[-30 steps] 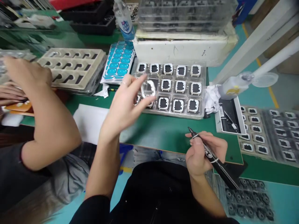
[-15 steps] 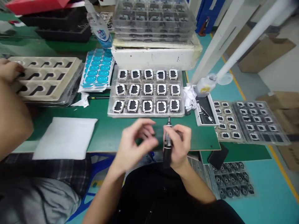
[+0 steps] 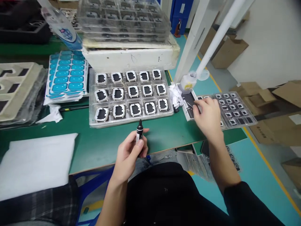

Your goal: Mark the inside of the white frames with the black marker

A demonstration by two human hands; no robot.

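Note:
My left hand (image 3: 130, 153) is closed round a black marker (image 3: 139, 133), held upright with its cap on, just in front of the near edge of a clear tray (image 3: 92, 123). That tray holds three rows of white-framed black parts (image 3: 133, 91). My right hand (image 3: 207, 116) reaches out to the right and rests over a small white box with a black inside (image 3: 187, 103), beside a flat tray of smaller parts (image 3: 236, 108). Its fingers are bent and their tips are hidden, so I cannot see whether it holds anything.
Blue sticker sheets (image 3: 66, 73) and beige moulded trays (image 3: 14, 89) lie at left. A white foam sheet (image 3: 35, 163) lies near me. A foam box (image 3: 129, 58) carries stacked clear trays (image 3: 122, 18). Crumpled tissue (image 3: 175, 95), a small bottle (image 3: 188, 83), a white post (image 3: 218, 37). A co-worker's plaid sleeve (image 3: 35, 204).
The marker has passed from my right hand to my left. My right hand has moved out right to the small box. The view has swung right; the co-worker's arm has left it.

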